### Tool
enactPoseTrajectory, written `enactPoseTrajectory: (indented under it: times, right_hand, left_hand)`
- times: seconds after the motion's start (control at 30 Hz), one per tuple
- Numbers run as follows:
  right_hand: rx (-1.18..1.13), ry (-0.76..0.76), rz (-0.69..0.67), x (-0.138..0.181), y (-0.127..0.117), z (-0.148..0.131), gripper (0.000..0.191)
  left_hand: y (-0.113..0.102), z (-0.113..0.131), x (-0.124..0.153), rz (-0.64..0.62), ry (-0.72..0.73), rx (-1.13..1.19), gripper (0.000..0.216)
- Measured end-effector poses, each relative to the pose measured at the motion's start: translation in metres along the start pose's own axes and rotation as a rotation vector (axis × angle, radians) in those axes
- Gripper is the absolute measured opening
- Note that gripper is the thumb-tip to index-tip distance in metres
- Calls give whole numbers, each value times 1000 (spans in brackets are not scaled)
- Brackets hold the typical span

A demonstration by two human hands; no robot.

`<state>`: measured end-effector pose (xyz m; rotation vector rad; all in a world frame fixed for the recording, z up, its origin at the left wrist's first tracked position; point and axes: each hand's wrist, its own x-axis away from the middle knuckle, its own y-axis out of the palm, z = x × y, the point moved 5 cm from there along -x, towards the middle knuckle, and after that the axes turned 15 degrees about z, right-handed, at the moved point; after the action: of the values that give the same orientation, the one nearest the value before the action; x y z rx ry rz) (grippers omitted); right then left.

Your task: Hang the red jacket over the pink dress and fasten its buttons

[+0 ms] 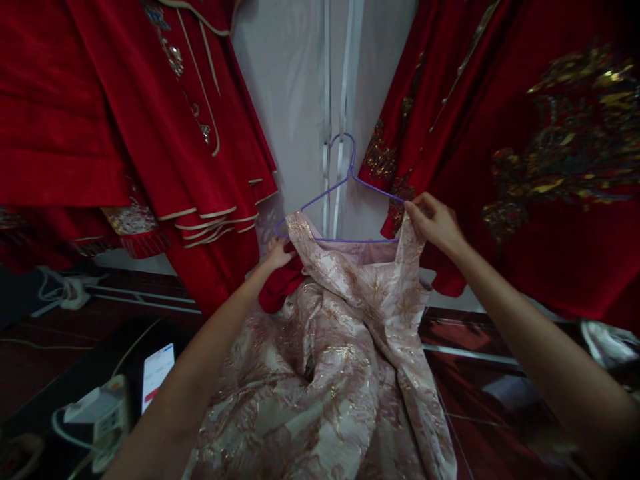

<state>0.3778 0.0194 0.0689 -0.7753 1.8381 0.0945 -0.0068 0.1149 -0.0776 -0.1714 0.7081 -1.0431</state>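
Observation:
A pale pink dress (345, 347) with a gold floral pattern hangs by its wide straps from a thin purple hanger (351, 175). My right hand (434, 219) pinches the right strap at the hanger's right end, thumb and fingers closed on the cloth. At the opposite end, my left hand (280, 255) is closed around the hanger's lower left corner, just outside the left strap; its fingertips are partly hidden. A piece of red fabric (281, 287) lies beside the dress, below my left hand. The dress's skirt spreads toward me in folds.
Red garments (165, 127) with pale piping hang at the left, and red embroidered garments (560, 153) hang at the right. Pale panels (290, 80) stand behind. At lower left, a lit phone (157, 375) and a power strip (111, 420) with cables lie on a dark surface.

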Motion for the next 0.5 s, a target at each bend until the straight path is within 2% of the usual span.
enactPoseTrajectory:
  times: [0.1,0.2,0.3,0.4,0.5]
  right_hand:
    - [5,4,-22,0,-1,-2,37]
    - [21,18,-47,0,-2,-3,38]
    - [31,26,-47,0,-3,-4,38]
    - [31,26,-43,-1,-3,-4,38]
    - [32,32,-44,-2,-3,-4,38]
  left_hand:
    - [19,14,4,-55,181,51,29]
    - [18,19,0,-141,172,230,15]
    - [-11,10,-13,-100,53,333,16]
    - [-55,-4,-31,1,-87,417,21]
    - [-96,-1,-55,143,-102,455,20]
